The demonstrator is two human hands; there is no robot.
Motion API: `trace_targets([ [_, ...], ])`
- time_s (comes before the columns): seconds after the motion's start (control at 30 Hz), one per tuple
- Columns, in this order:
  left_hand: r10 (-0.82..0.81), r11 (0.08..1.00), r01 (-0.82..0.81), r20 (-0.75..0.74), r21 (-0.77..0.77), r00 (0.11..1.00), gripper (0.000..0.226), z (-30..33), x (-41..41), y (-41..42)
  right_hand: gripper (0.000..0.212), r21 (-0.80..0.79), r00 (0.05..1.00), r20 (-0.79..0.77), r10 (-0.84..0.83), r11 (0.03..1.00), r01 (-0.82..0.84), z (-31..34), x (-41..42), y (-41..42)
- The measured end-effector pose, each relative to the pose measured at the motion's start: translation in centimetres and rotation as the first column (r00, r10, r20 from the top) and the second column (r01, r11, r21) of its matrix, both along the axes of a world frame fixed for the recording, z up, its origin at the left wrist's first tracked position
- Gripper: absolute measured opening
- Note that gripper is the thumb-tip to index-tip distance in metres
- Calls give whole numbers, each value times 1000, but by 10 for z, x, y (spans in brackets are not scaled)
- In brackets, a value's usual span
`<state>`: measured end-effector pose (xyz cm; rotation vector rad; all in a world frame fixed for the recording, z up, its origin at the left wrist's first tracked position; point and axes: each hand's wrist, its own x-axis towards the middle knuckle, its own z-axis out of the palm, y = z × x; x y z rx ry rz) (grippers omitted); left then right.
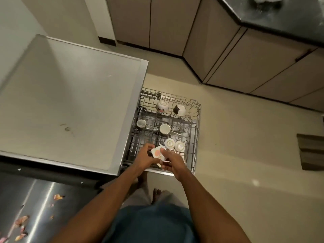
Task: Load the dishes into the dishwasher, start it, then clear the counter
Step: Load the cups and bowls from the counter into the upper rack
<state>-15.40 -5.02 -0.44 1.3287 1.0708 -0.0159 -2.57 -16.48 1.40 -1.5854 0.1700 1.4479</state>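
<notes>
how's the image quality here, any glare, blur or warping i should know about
Head view: dim, warm light; wide-angle bending at the edges; bright streaks of glare on the steel surface at lower left; the cups in the rack read soft, and the small packet pinched by the left hand and right hand is slightly blurred.

Home kitchen: dishwasher rack (196,137), cabinets (175,23), counter (280,20).

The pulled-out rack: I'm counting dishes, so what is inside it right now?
The rack holds six upturned cups or small bowls. At its near end both hands, left and right, hold a white and orange packet; whatever lies beneath them is hidden.
</notes>
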Motion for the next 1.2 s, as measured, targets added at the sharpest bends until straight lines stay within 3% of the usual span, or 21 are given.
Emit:
trace_targets([
  [0.17,-64,986,51,-82,-158,995,45,-37,9,25,44,-111,969,237,70,993,-45,-25,-4,19],
  [0.3,-5,940,-45,-147,-337,989,26,-67,17,35,56,-224,835,447,321,944,-243,-53,4,28],
  [0.37,69,915,-138,-189,-380,980,26,-74,24,38,62,-250,761,495,420,907,-338,-60,9,34],
  [0.5,164,882,-246,-226,-403,960,17,-98,45,48,64,-257,694,549,467,884,-392,-87,23,53],
  [0.57,173,872,-247,-206,-422,963,29,-109,52,53,65,-290,674,559,483,876,-386,-103,26,61],
  [0.73,245,870,-290,-160,-399,956,49,-140,72,75,64,-319,631,601,490,871,-372,-143,33,83],
  [1.2,216,932,-291,-311,-218,925,47,-215,91,88,76,-498,385,603,699,707,-502,-221,41,102],
])
